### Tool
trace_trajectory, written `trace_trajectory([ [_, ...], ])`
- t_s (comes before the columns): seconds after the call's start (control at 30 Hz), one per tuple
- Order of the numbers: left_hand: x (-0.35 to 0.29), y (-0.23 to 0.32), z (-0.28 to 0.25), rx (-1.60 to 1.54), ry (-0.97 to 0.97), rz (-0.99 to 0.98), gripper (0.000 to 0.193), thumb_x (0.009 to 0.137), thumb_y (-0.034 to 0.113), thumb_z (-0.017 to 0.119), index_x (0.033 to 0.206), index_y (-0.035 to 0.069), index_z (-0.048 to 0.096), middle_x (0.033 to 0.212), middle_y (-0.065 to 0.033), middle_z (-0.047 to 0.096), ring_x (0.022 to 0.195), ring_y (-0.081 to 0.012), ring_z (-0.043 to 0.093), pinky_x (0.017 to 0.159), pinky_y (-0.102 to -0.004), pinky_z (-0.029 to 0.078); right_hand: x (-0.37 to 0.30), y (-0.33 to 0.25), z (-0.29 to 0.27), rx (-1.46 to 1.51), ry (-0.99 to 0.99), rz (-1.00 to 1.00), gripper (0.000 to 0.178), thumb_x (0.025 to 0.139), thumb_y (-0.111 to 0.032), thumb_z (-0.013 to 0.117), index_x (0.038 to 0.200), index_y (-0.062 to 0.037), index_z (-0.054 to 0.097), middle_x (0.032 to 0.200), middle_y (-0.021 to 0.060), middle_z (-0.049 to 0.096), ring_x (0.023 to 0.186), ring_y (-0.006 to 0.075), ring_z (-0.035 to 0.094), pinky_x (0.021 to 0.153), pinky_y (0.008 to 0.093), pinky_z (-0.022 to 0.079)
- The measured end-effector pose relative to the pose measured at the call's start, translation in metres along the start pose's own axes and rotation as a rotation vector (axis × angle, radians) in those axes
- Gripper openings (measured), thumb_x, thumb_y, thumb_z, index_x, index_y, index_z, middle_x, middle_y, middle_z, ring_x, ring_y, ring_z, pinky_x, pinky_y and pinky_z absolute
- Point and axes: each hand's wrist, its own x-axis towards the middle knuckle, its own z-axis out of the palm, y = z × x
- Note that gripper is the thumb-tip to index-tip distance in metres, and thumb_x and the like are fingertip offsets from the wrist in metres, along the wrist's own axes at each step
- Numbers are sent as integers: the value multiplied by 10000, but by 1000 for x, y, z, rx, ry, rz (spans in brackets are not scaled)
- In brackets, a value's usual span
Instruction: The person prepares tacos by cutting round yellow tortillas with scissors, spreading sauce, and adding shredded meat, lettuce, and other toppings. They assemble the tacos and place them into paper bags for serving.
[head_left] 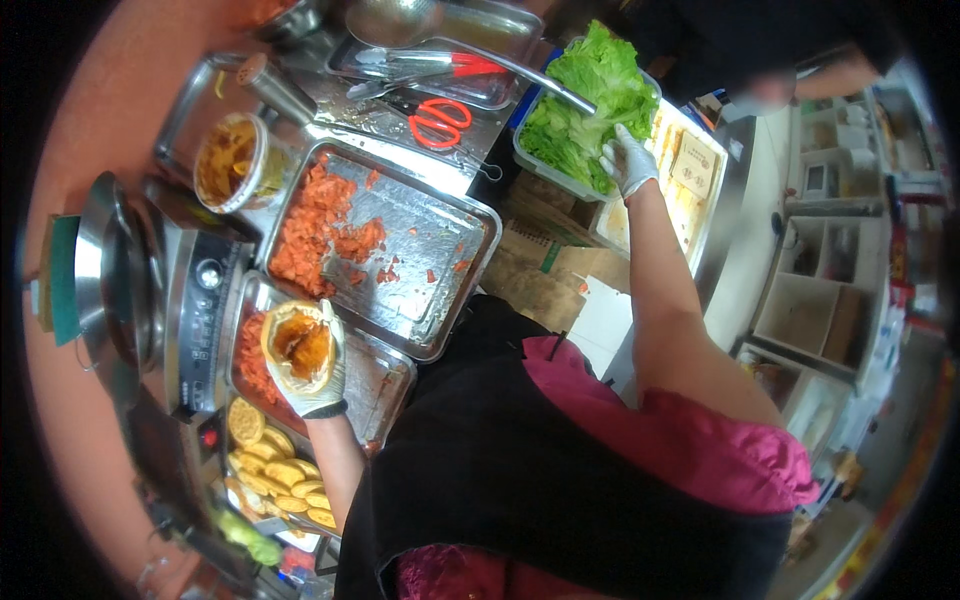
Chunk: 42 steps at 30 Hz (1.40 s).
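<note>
My left hand (331, 382), in a pale glove, is closed around an opened flatbread pocket (301, 347). Orange-brown sauce coats the inside of the bread, which is held above a metal tray. Over on the right, my right hand (630, 163), also gloved, reaches to the near right edge of the green lettuce leaves (595, 85). Its fingers look stretched out against the leaves; the fingertips partly merge with them. The lettuce is heaped in a clear plastic tub (557, 178).
Chopped orange-red meat (318, 225) lies in a metal tray (415, 345). Nearby are a sauce tub (232, 165), red-handled scissors (440, 122), a ladle (510, 68) lying across the lettuce, an induction cooker (205, 315) and several round flatbreads (280, 465). Another person's arm (840, 77) shows at upper right.
</note>
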Motion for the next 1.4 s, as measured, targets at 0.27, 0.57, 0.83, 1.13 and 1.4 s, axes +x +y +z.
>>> trace_trajectory([
  [0.27,5,-6,18,2,-19,-75,587,955,460,581,1355,32,550,1396,-214,534,1300,-434,480,1068,-575,434,81,-18,15,-890,242,-380,739,789,-425,829,1344,1,591,1229,145,693,1073,280,662,952,370,500],
  [0.57,1,-10,23,112,-173,-62,543,979,450,564,1341,46,574,1378,-191,567,1287,-425,512,1055,-577,451,113,-24,1,-767,42,-431,392,818,-347,775,1073,-52,729,1097,150,731,1000,288,690,895,377,515],
  [0.83,-16,-8,15,61,-198,-129,614,982,538,517,1366,62,563,1381,-212,565,1287,-484,503,1048,-636,437,-59,-59,0,132,-137,-308,56,939,-115,659,987,-122,632,805,-16,612,611,69,538,423,188,327],
  [1.13,-25,-80,28,153,-279,-444,637,980,567,404,1344,80,592,1377,-202,581,1263,-488,517,1064,-646,404,-277,0,23,421,-529,-179,31,1007,-45,570,1032,-55,586,887,12,587,666,67,544,524,175,468],
  [1.4,-70,-196,47,291,-595,-732,590,1039,486,266,1350,61,533,1350,-170,584,1222,-399,556,1041,-597,448,-396,42,-22,395,-409,-95,167,956,-147,677,1097,-110,597,822,-63,545,557,12,404,474,174,307],
])
